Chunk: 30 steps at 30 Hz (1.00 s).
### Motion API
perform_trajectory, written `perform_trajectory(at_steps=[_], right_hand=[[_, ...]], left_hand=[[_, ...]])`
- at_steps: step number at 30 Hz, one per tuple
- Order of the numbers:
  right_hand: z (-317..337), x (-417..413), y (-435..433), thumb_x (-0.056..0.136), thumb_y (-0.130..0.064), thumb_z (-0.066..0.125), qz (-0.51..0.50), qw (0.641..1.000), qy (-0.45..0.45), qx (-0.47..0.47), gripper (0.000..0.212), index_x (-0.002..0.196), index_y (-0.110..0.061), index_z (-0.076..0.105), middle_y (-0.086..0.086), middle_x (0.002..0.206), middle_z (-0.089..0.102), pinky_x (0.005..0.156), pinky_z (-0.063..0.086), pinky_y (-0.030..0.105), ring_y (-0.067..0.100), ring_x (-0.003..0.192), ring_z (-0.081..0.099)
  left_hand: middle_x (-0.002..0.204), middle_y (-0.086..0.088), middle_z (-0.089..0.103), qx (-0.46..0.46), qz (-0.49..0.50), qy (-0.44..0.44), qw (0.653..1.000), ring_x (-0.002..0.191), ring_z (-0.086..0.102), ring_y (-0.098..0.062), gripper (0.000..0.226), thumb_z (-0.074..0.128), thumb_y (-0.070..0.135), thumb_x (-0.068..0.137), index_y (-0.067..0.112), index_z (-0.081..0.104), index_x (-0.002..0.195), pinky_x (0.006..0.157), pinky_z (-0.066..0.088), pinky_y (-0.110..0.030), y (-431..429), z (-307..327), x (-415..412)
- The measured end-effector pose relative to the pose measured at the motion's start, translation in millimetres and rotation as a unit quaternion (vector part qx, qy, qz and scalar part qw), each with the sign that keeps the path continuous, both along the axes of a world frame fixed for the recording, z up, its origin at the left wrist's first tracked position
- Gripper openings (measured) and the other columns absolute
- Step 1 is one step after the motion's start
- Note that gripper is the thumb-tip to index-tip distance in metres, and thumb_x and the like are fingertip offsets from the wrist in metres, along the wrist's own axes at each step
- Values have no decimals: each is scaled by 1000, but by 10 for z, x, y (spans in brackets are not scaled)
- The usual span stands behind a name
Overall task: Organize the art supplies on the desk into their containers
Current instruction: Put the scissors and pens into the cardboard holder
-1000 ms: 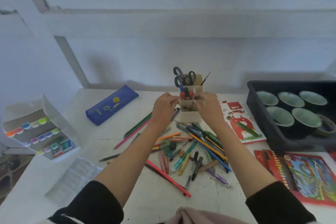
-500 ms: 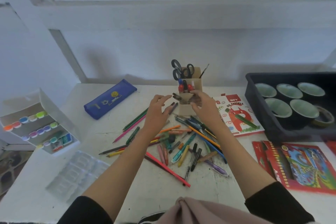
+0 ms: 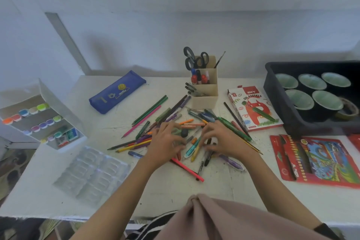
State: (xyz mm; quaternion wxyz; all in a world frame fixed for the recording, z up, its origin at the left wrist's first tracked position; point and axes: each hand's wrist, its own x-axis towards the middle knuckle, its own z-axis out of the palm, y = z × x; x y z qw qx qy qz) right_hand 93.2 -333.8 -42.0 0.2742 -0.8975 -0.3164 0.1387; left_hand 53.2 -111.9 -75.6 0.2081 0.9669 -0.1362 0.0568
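Wooden pencils and plastic pens, the loose pens and pencils (image 3: 191, 147), lay criss-crossed in a heap at the middle of the white desk (image 3: 175, 191), just in front of the card holder (image 3: 204, 99).

Holder: upright, already carrying scissors (image 3: 194, 58) and markers. A few pens leaned out of its front pocket.

Left hand (image 3: 167, 142): palm down on the left of the heap, fingers bent and spread, tips among the shafts. Could not tell whether anything was pinched.

Right hand (image 3: 224, 140): palm down on the right of the heap, fingertips on a dark pen. Grip likewise not clear. The hands were near each other but not touching.

A pink pencil (image 3: 187, 167) lay nearest the onlooker's side, partly under the left hand.

Handling, as judged: light, stiff, round items that roll and slide against each other. Best taken at mid-shaft, several combed parallel first, then lifted as a bundle. Sharpened points and the short orange crayons look breakable, so no squeezing at the ends.

Around: blue pencil case (image 3: 116, 91) far left, pastel box (image 3: 253, 109) right of the holder, black tray (image 3: 272, 87) beyond it.
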Motion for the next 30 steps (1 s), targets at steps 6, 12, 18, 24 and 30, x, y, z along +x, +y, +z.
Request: perform_trajectory(at_steps=[6, 12, 18, 24, 30], right_hand=[[-173, -239, 24, 75, -27, 74, 72, 993, -16, -90, 26, 98, -39, 70, -12, 107, 44, 88, 40, 29, 9, 100, 37], [-181, -201, 29, 78, -20, 74, 48, 995, -55, -74, 13, 88, -28, 72, -7, 105, 51, 84, 43, 33, 10, 99, 41], [-246, -144, -10, 81, -15, 71, -3, 995, -101, 7, 12, 89, -23, 67, -7, 98, 55, 76, 47, 38, 12, 89, 48], [-128, -38, 29, 85, -6, 64, -110, 975, -64, 184, 18, 94, -20, 60, -10, 94, 55, 75, 46, 16, 2, 85, 54], [124, 190, 13, 90, -8, 59, -217, 937, -25, 273, 17, 98, -22, 57, -10, 90, 64, 68, 50, 12, -3, 78, 61]], left_hand=[[123, -1, 56, 89, 46, -17, 995, 119, 38, -23, 19, 80, 30, 70, 26, 76, 87, 88, 35, -47, -151, -26, -33], [140, 6, 39, 141, 43, 12, 989, 132, 26, -22, 22, 62, 41, 85, 24, 74, 93, 97, 23, -45, -256, 22, -5], [118, 6, 55, 49, 49, -46, 997, 114, 46, -21, 10, 71, 27, 75, 18, 74, 79, 83, 28, -36, -215, 3, 20], [88, 1, 59, -109, 68, -109, 986, 81, 52, -13, 26, 54, 30, 81, 12, 70, 90, 69, 43, -27, -110, 188, 142], [76, -1, 66, -257, 52, -112, 958, 70, 58, -14, 8, 70, 3, 82, 7, 70, 88, 63, 47, -13, 4, 676, 319]])
